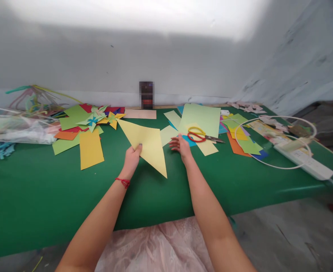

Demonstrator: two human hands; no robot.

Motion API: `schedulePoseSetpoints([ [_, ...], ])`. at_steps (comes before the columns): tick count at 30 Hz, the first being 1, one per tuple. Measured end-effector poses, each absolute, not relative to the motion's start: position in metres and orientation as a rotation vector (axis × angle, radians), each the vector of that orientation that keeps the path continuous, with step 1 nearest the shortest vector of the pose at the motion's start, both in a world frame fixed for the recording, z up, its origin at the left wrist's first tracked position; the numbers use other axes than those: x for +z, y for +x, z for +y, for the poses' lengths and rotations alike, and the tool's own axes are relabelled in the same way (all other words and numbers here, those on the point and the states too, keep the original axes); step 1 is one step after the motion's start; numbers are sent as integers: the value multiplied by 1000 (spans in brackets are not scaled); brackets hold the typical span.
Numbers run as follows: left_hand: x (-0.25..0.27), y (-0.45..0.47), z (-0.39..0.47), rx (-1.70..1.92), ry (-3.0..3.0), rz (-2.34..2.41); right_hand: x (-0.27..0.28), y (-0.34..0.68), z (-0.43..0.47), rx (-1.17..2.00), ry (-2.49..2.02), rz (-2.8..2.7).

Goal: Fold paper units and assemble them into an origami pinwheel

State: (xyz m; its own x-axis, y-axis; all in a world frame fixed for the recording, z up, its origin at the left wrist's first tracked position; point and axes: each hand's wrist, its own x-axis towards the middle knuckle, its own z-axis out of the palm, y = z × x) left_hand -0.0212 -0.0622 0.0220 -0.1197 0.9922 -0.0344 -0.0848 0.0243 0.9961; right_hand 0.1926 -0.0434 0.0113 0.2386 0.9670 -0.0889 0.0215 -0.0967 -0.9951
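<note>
Yellow paper triangle (151,141): being held over the middle of the table (157,202), one corner pointing toward the near edge.
Left hand (132,160): its fingers are pinching the triangle along its long side, the thumb lying on top.
Right hand (181,148): its fingers are spreading, released, just beside the scissors.
Scissors (206,137): lying partly across a pale green sheet (202,116), blades pointing toward the table's right edge.
Paper flowers (112,120): resting near the far edge, left of the triangle.
Power strip (305,158): lying near the right edge.
</note>
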Motion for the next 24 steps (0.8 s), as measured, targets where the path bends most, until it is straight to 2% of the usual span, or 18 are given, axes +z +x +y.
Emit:
schedulePoseSetpoints([
  [2,21,-20,-62,1276,1109,1247,12,176,-48,1320,-1255,-1117],
  [6,17,-18,-61,1237,1160,1244,8,162,-57,1289,-1198,-1353],
  [12,16,-21,-53,1184,1186,1255,3,175,-53,1314,-1222,-1354],
  [24,20,-65,-32,1437,1057,1312,9,187,-54,1325,-1282,-1392],
])
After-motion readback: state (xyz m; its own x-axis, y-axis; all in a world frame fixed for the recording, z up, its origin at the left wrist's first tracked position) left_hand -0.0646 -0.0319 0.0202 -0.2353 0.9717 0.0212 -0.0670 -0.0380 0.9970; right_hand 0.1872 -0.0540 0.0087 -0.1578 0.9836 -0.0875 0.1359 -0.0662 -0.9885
